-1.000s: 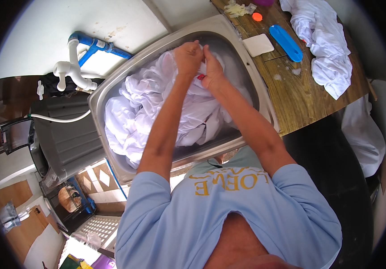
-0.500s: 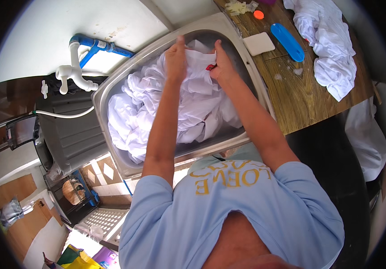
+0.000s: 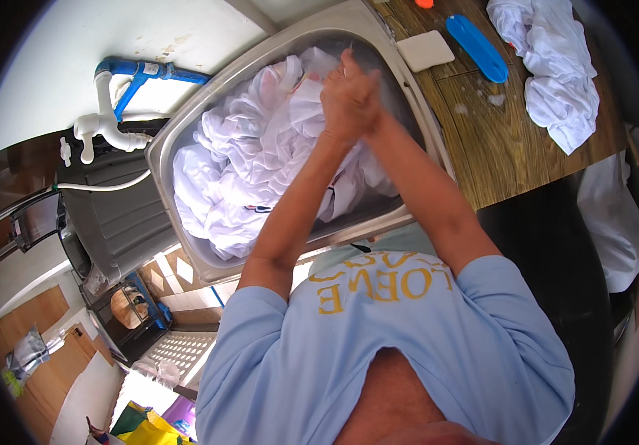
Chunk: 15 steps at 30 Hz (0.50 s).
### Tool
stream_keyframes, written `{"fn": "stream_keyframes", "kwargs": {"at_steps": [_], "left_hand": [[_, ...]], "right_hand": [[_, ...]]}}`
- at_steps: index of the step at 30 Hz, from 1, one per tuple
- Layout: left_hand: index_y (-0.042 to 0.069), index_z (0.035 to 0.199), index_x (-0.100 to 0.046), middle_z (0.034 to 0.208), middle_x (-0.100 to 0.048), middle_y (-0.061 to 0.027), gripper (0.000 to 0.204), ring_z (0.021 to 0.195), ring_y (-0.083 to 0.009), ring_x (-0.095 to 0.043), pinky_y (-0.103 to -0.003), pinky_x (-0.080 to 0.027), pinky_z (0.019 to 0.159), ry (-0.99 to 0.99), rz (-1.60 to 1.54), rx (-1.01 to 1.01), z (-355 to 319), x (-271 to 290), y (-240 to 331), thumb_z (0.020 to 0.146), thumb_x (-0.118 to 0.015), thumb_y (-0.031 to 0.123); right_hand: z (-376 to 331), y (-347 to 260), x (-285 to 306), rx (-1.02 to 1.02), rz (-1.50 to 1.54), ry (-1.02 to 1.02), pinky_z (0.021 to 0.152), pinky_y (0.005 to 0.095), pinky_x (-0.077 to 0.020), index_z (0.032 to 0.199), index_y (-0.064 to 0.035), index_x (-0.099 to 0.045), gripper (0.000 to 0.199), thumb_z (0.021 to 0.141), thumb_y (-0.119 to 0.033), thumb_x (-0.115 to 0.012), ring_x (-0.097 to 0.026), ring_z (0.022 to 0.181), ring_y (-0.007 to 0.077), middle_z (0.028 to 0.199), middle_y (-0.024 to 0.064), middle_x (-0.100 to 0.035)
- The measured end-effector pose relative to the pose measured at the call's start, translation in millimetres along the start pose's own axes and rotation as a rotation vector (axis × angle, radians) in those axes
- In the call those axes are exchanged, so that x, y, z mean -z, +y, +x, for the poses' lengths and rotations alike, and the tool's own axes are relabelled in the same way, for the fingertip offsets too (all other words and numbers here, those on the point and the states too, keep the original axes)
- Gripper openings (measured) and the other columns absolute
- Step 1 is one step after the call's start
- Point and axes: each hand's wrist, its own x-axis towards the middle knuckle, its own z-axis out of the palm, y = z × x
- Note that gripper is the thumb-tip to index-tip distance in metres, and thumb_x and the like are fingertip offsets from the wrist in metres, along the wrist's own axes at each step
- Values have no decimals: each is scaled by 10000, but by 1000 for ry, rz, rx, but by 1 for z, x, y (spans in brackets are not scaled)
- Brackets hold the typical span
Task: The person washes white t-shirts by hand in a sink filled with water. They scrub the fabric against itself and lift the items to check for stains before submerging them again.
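Observation:
Wet white garments (image 3: 249, 156) fill a metal sink basin (image 3: 178, 248) in front of me. My left hand (image 3: 343, 113) and my right hand (image 3: 368, 93) are pressed together over the basin's far right part. Both are closed on a bunched white garment (image 3: 306, 104), whose folds spread leftward from the hands. The cloth between the palms is mostly hidden, and the right hand's fingers are partly covered by the left and slightly blurred. A dark trim (image 3: 259, 209) shows on a garment nearer me.
Right of the basin, a wooden counter (image 3: 497, 170) holds a whitish soap bar (image 3: 426, 50), a blue brush or tray (image 3: 477, 49) and a white garment pile (image 3: 561, 81). A white tap (image 3: 97, 126) on blue pipe (image 3: 164, 72) stands left. A white cloth (image 3: 613, 222) hangs at far right.
My hands, apart before with garment cloth stretched between them, have come together. The left has moved right and nearer me. The view has shifted slightly.

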Motion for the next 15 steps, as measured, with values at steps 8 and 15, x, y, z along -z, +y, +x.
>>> {"fn": "stream_keyframes", "kwargs": {"at_steps": [8, 15], "left_hand": [[67, 508, -478, 473, -462, 18, 476, 418, -64, -302, -260, -243, 393, 158, -442, 649, 7, 56, -48, 881, -587, 341], [41, 638, -570, 533, -516, 8, 412, 435, -70, -414, -240, -289, 405, 85, -849, 864, -6, 76, -36, 861, -608, 385]], "right_hand": [[-8, -9, -78, 155, -328, 502, 564, 287, -408, 658, -150, -465, 418, 775, -500, -661, -472, 572, 130, 608, 3, -469], [2, -27, -69, 273, -558, 468, 532, 304, -427, 753, -74, -576, 331, 779, -392, -664, -524, 580, 141, 642, 29, -541]]}}
